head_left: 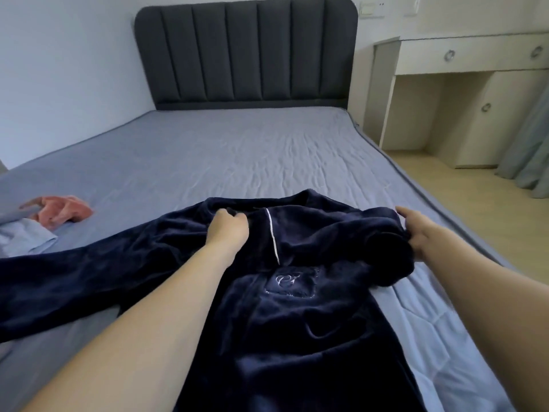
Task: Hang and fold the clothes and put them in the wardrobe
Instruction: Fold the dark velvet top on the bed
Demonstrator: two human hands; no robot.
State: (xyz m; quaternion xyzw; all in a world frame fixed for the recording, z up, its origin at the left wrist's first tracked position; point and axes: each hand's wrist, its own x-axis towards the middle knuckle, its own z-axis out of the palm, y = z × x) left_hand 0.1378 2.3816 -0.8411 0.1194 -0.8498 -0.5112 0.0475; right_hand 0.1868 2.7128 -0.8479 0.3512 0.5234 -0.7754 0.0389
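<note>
Colours and patterns on and around the bed

Pyjama top [297, 307]: dark navy, white piping, pale embroidered pocket monogram. Bed sheet [237, 150]: plain grey-blue. Headboard [243, 49]: charcoal, vertical channels. Crumpled garment [59, 212]: salmon pink. Cabinet [475, 84]: cream. Floor [463, 203]: light wood tone.

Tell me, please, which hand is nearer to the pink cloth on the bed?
The left hand. It grips the navy garment near its collar, to the right of the pink cloth; the right hand holds the garment's far right side.
</note>
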